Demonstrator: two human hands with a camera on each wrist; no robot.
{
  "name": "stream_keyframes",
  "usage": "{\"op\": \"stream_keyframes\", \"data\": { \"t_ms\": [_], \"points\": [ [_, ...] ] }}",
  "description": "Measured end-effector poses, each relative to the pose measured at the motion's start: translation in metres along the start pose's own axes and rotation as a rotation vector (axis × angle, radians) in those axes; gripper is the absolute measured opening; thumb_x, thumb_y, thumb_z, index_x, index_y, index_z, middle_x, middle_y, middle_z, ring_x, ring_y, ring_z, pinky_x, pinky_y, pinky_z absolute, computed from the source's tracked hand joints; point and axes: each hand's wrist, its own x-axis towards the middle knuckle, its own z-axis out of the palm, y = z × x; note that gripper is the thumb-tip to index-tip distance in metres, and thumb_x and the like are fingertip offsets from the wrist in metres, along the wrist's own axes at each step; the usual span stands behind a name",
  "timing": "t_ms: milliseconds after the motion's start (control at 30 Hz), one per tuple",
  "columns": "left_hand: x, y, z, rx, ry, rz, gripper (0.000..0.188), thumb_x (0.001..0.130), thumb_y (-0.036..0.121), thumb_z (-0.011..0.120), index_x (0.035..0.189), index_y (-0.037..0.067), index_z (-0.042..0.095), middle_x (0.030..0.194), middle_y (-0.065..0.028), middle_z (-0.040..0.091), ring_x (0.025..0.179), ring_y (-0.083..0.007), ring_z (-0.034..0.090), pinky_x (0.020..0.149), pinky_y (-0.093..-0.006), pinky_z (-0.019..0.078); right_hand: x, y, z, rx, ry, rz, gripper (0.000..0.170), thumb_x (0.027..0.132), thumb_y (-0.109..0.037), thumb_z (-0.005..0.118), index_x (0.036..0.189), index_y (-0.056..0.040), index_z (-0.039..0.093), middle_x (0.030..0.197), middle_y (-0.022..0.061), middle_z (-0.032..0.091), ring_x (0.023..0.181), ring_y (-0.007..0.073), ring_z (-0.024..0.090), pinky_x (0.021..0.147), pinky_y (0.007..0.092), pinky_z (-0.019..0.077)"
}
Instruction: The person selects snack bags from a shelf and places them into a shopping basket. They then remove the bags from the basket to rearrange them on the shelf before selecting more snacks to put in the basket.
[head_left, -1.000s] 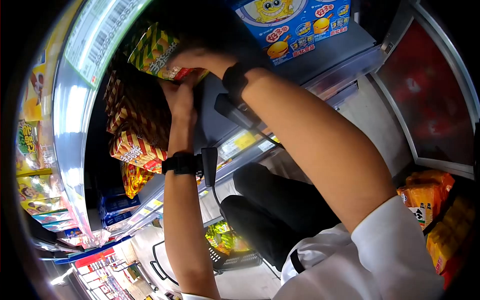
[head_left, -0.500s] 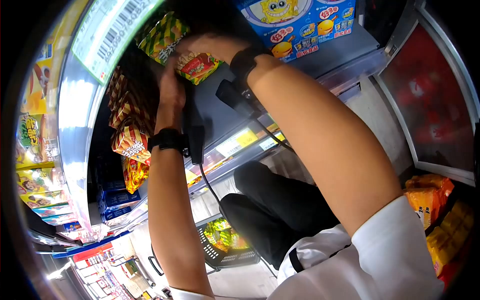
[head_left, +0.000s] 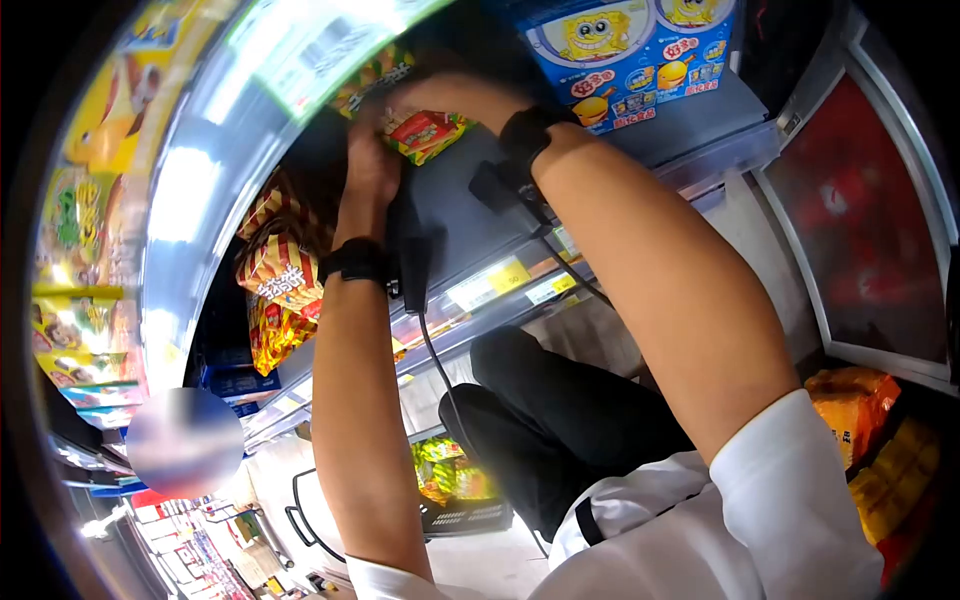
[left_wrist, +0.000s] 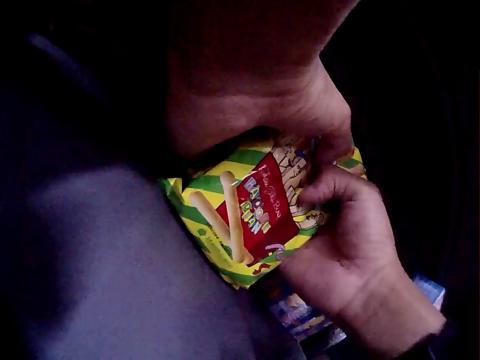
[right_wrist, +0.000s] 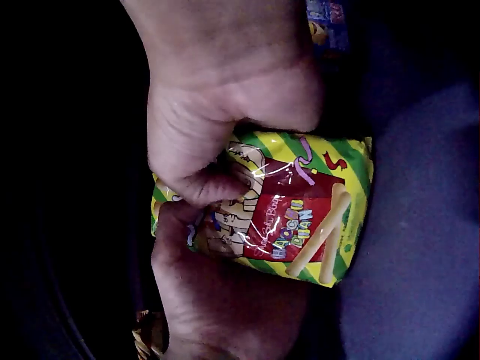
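Observation:
Both hands hold a green-and-yellow striped snack bag (head_left: 425,132) over the dark shelf, its red panel printed with stick biscuits. In the left wrist view, the left hand (left_wrist: 262,105) grips the bag (left_wrist: 247,214) along its upper edge. The right hand (left_wrist: 349,251) grips it from the opposite side, with its thumb lying on the printed front. The right wrist view shows the thumbs of the right hand (right_wrist: 214,112) and left hand (right_wrist: 217,292) close together at one end of the bag. Fingers behind the bag are hidden.
Brown-and-cream striped snack bags (head_left: 280,270) stand left on the shelf (head_left: 455,215), with red-and-yellow packs (head_left: 275,335) beside them. A blue cartoon box (head_left: 645,75) is at the right. A shelf rail (head_left: 185,210) arches across the left. Below is a basket (head_left: 465,515) holding green bags.
The hands and the striped bag have shifted slightly right toward the blue box. More of the bag's red front shows than a second ago. The head view has also shifted.

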Motion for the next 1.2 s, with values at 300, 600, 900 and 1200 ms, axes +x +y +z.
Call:
{"op": "stream_keyframes", "data": {
  "t_ms": [300, 600, 900, 1200],
  "points": [
    [-0.002, 0.002, 0.007, -0.026, 0.047, -0.035, 0.034, 0.087, 0.018, 0.057, 0.120, 0.006, 0.058, 0.120, -0.0088, 0.060, 0.111, -0.0245, 0.056, 0.101, -0.0389, 0.0408, 0.020, 0.028, 0.010, -0.248, -0.087, 0.046, 0.063, 0.071, -0.040, 0.073, 0.121, -0.0040, 0.062, 0.130, 0.0208, 0.058, 0.117, 0.0354, 0.058, 0.095, 0.0414, 0.0491],
    [-0.035, 0.019, 0.030, 0.273, 0.193, 0.122, 0.047, 0.072, 0.004, 0.059, 0.120, 0.002, 0.056, 0.110, -0.0091, 0.062, 0.106, -0.0236, 0.055, 0.093, -0.0346, 0.0416, 0.013, 0.015, 0.014, -0.462, 0.449, -0.204, 0.049, 0.070, -0.032, 0.076, 0.109, -0.0041, 0.067, 0.114, 0.0181, 0.066, 0.104, 0.0301, 0.065, 0.088, 0.0402, 0.0524],
    [-0.272, 0.025, 0.036, 0.265, 0.083, 0.444, 0.061, 0.071, -0.012, 0.044, 0.130, -0.004, 0.048, 0.117, -0.0158, 0.062, 0.107, -0.0240, 0.062, 0.097, -0.0321, 0.0460, -0.186, -0.121, 0.020, 0.819, 0.240, 0.143, 0.044, 0.083, 0.002, 0.063, 0.124, 0.0108, 0.050, 0.117, 0.0183, 0.060, 0.113, 0.0234, 0.057, 0.104, 0.0318, 0.0397],
    [-0.582, -0.082, -0.208, 0.306, 0.921, -0.076, 0.037, 0.070, -0.012, 0.041, 0.101, 0.000, 0.057, 0.099, -0.0094, 0.065, 0.097, -0.0191, 0.064, 0.091, -0.0307, 0.0487, -0.334, -0.102, 0.210, 0.385, -1.086, 0.396, 0.025, 0.085, -0.003, 0.065, 0.110, -0.0026, 0.061, 0.114, 0.0085, 0.065, 0.104, 0.0177, 0.062, 0.091, 0.0302, 0.0495]
  ]
}}
